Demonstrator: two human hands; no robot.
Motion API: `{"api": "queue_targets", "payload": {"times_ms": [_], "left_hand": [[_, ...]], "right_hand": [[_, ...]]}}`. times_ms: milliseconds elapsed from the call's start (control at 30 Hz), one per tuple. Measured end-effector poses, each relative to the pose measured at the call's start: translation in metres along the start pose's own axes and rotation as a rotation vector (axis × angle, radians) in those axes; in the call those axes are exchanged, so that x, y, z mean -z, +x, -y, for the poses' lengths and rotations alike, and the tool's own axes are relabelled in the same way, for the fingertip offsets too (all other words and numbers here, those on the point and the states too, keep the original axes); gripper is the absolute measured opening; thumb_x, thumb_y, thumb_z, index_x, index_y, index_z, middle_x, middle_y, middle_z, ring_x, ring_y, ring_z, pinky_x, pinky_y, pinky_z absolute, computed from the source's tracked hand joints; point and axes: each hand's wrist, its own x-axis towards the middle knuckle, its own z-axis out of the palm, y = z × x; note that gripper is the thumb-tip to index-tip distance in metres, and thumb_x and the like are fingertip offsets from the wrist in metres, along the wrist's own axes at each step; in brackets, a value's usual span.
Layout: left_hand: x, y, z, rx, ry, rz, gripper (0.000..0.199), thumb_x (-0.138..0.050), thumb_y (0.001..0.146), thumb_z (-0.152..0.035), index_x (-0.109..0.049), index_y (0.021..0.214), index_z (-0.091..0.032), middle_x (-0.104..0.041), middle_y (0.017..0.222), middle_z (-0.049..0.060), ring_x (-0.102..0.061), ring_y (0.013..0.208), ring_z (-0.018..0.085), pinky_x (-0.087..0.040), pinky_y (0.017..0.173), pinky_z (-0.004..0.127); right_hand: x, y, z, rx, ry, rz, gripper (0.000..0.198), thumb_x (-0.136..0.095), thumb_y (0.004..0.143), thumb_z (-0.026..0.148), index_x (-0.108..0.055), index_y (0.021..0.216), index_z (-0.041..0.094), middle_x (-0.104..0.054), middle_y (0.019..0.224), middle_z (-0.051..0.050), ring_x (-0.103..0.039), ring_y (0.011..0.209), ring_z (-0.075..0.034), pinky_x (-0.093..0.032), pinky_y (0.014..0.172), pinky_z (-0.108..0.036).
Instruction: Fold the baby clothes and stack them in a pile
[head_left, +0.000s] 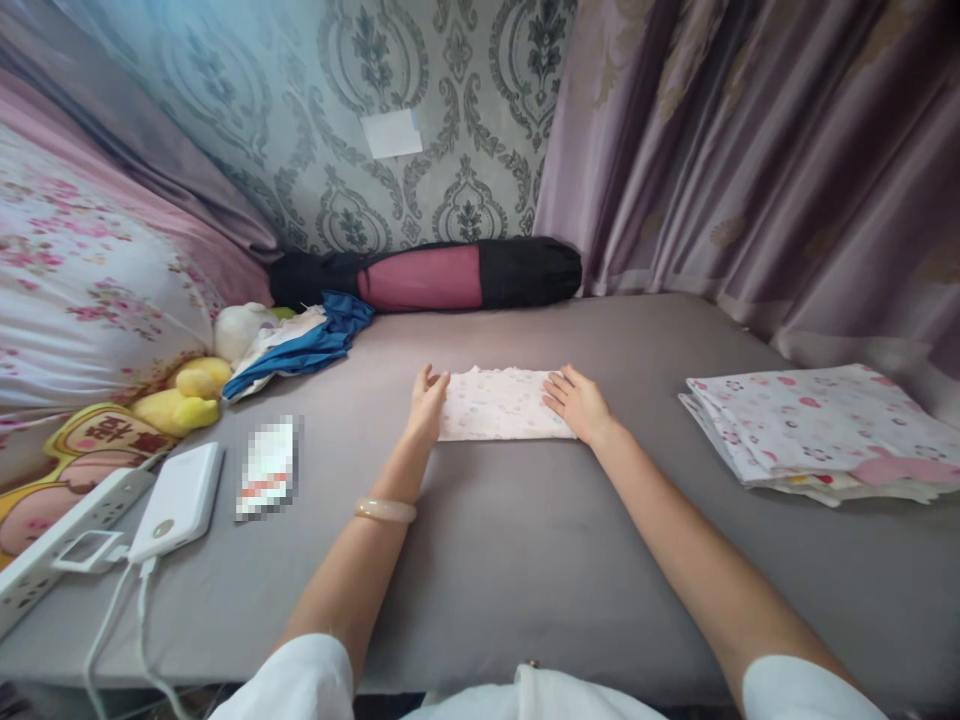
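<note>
A pale pink cloth (496,408) with a small print lies folded into a flat strip on the grey bed sheet (517,560). Its far edge is slightly ruffled. At the strip's left end is my left hand (427,405), thumb and fingers apart, touching the side of the cloth. My right hand (581,402) rests on the opposite end with its fingers spread over the fabric. Neither hand grips the cloth.
Folded printed cloths (817,420) are stacked at the right. At the left are a power bank (180,500) with cables, a power strip (82,525), plush toys (180,395) and a blue garment (307,345). A long black-and-pink bag (427,277) lies along the wall.
</note>
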Motion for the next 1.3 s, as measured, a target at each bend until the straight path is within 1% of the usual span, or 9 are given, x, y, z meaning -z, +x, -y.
{"api": "queue_targets", "payload": {"times_ms": [100, 200, 267, 367, 533, 767, 967, 1167, 1300], "left_hand": [[-0.014, -0.011, 0.005, -0.268, 0.240, 0.131, 0.039, -0.062, 0.082, -0.013, -0.059, 0.120, -0.023, -0.051, 0.140, 0.011, -0.041, 0.135, 0.025, -0.028, 0.114, 0.036], [-0.030, -0.024, 0.011, -0.484, 0.506, 0.283, 0.041, -0.058, 0.081, -0.010, -0.061, 0.120, -0.021, -0.049, 0.143, 0.013, -0.028, 0.143, 0.028, -0.015, 0.119, 0.042], [-0.037, -0.029, 0.016, -0.576, 0.741, 0.347, 0.046, -0.053, 0.083, -0.011, -0.056, 0.128, -0.019, -0.045, 0.147, 0.015, -0.018, 0.147, 0.029, -0.004, 0.119, 0.050], [-0.038, -0.030, 0.024, -0.635, 1.015, 0.393, 0.051, -0.045, 0.086, -0.014, -0.047, 0.137, -0.016, -0.039, 0.151, 0.018, -0.012, 0.148, 0.031, 0.004, 0.117, 0.055], [-0.030, -0.019, 0.036, -0.662, 1.145, 0.402, 0.049, -0.041, 0.091, -0.021, -0.046, 0.138, -0.012, -0.038, 0.151, 0.021, -0.017, 0.147, 0.033, 0.004, 0.117, 0.054], [-0.026, -0.009, 0.048, -0.579, 1.074, 0.440, 0.046, -0.043, 0.092, -0.024, -0.050, 0.137, -0.017, -0.040, 0.151, 0.016, -0.026, 0.144, 0.031, -0.005, 0.119, 0.048], [-0.026, -0.011, 0.043, -0.586, 1.067, 0.435, 0.045, -0.045, 0.092, -0.023, -0.052, 0.135, -0.014, -0.042, 0.148, 0.018, -0.029, 0.143, 0.033, -0.007, 0.119, 0.050], [-0.023, -0.018, 0.037, -0.717, 1.447, 0.277, 0.050, -0.029, 0.099, -0.034, -0.042, 0.143, -0.013, -0.038, 0.152, 0.014, -0.028, 0.144, 0.028, -0.014, 0.118, 0.052], [-0.023, -0.019, 0.039, -0.694, 1.623, 0.285, 0.053, -0.025, 0.100, -0.038, -0.042, 0.144, -0.015, -0.038, 0.152, 0.013, -0.032, 0.142, 0.029, -0.023, 0.116, 0.052]], "right_hand": [[-0.023, 0.003, -0.001, 0.147, -0.228, -0.035, 0.062, -0.026, 0.095, 0.045, -0.025, 0.151, 0.020, -0.037, 0.153, -0.014, -0.044, 0.135, -0.024, -0.043, 0.104, -0.045], [-0.050, 0.000, -0.005, 0.418, -0.722, -0.066, 0.056, -0.031, 0.093, 0.030, -0.036, 0.147, 0.015, -0.041, 0.150, -0.014, -0.037, 0.139, -0.024, -0.030, 0.114, -0.046], [-0.063, -0.004, -0.009, 0.562, -1.030, -0.066, 0.056, -0.031, 0.092, 0.024, -0.039, 0.145, 0.009, -0.035, 0.153, -0.016, -0.028, 0.143, -0.026, -0.019, 0.118, -0.048], [-0.072, -0.008, -0.017, 0.624, -1.258, -0.047, 0.055, -0.030, 0.094, 0.023, -0.039, 0.146, 0.009, -0.032, 0.155, -0.015, -0.022, 0.145, -0.027, -0.011, 0.119, -0.049], [-0.070, -0.004, -0.027, 0.616, -1.324, 0.003, 0.057, -0.029, 0.093, 0.024, -0.036, 0.148, 0.008, -0.029, 0.156, -0.013, -0.020, 0.146, -0.026, -0.009, 0.119, -0.048], [-0.071, -0.002, -0.031, 0.551, -1.353, 0.030, 0.058, -0.025, 0.095, 0.026, -0.037, 0.147, 0.006, -0.031, 0.155, -0.014, -0.024, 0.145, -0.026, -0.013, 0.119, -0.048], [-0.071, -0.002, -0.029, 0.544, -1.352, 0.032, 0.057, -0.025, 0.095, 0.026, -0.037, 0.147, 0.005, -0.032, 0.155, -0.013, -0.026, 0.144, -0.026, -0.016, 0.118, -0.047], [-0.067, -0.005, -0.025, 0.528, -1.367, -0.066, 0.058, -0.026, 0.095, 0.025, -0.034, 0.148, 0.004, -0.030, 0.156, -0.013, -0.023, 0.145, -0.024, -0.012, 0.119, -0.046], [-0.065, -0.003, -0.030, 0.460, -1.388, -0.051, 0.058, -0.026, 0.095, 0.026, -0.034, 0.148, 0.004, -0.029, 0.156, -0.012, -0.023, 0.145, -0.024, -0.013, 0.118, -0.046]]}}
